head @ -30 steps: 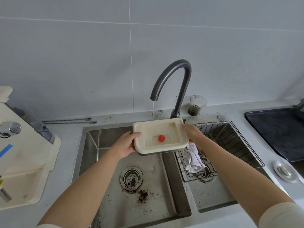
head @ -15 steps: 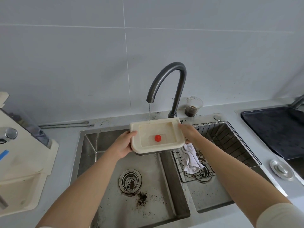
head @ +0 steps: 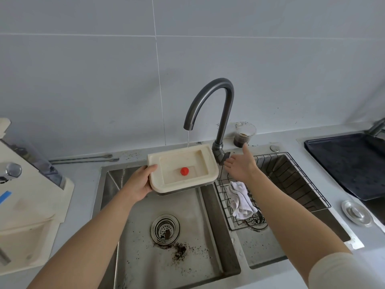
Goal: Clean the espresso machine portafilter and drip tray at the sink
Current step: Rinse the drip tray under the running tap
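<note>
Fingers gripping drip tray edge, perhaps level

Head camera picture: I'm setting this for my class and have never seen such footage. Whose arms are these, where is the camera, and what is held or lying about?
No machine here: a person wears a camera on the head, looking down at their own arms. The left hand holds a cream drip tray under a thin stream from the faucet. The right hand is open, beside the faucet's handle. Below is a double sink with coffee grounds near the drain; a white cloth lies in a wire basket.
</note>
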`<state>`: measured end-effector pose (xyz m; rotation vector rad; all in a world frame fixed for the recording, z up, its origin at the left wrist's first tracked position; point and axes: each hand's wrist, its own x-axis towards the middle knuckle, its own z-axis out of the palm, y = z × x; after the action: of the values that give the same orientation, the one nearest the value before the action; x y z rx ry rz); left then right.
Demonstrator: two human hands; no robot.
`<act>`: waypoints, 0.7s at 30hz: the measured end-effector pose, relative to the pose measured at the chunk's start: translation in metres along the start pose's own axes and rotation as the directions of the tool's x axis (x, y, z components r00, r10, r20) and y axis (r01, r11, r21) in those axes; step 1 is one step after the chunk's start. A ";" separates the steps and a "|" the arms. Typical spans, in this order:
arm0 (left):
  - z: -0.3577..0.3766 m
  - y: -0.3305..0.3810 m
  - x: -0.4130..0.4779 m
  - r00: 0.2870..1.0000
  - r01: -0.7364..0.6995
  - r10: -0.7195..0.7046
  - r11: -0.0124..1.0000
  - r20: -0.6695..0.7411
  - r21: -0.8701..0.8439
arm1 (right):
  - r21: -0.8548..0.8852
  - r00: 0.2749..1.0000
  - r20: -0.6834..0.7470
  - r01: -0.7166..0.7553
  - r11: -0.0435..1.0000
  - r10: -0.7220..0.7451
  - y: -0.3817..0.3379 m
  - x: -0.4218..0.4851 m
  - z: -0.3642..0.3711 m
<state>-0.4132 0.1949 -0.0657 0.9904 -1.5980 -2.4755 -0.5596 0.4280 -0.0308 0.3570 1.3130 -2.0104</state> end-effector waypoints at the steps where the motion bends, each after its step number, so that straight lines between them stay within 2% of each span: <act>1: -0.002 0.001 0.000 1.000 -0.003 0.003 1.000 -0.010 0.001 | 0.011 1.000 0.001 0.002 1.000 -0.002 0.000 0.001 0.004; 7: -0.012 0.004 -0.001 0.998 -0.002 0.002 1.000 -0.058 -0.012 | 0.013 1.000 -0.010 -0.006 1.000 0.006 0.000 0.013 0.014; 15: -0.016 0.001 0.002 0.997 0.018 -0.020 1.000 -0.070 -0.023 | -0.123 0.999 0.009 -0.035 0.992 0.036 -0.003 0.029 0.016; 21: -0.016 0.000 0.000 0.998 0.025 -0.027 0.999 -0.063 -0.030 | 0.004 1.000 0.009 -0.020 1.000 0.020 -0.009 0.035 0.025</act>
<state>-0.4050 0.1813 -0.0699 1.0813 -1.5361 -2.4503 -0.5871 0.3935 -0.0335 0.3612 1.2951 -1.9966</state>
